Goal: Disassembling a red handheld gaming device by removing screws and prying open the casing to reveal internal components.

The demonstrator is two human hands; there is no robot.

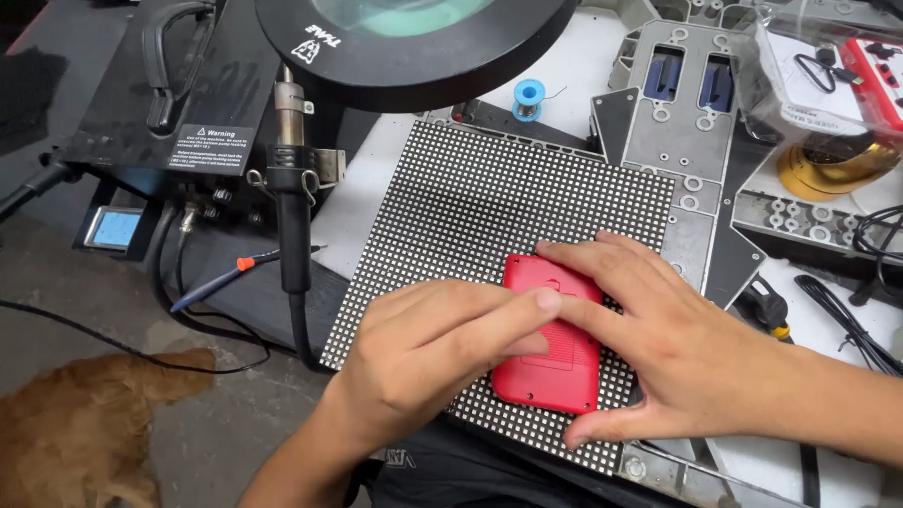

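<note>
A small red plastic device (550,362) lies back side up on a black dotted LED matrix panel (489,202). My left hand (423,353) rests on the device's left side, with the forefinger stretched across its ribbed back. My right hand (673,343) comes in from the right, its fingers spread over the device's top and right edge and the thumb pressed on the panel below it. Both hands touch the device; neither lifts it.
A round magnifier lamp (414,42) hangs over the bench's back. A hot-air handpiece (293,202) stands in its holder left of the panel, beside a black rework station (179,80). A solder spool (529,94), metal frames (691,122), cables (851,315) and an orange furry animal (89,423) surround the panel.
</note>
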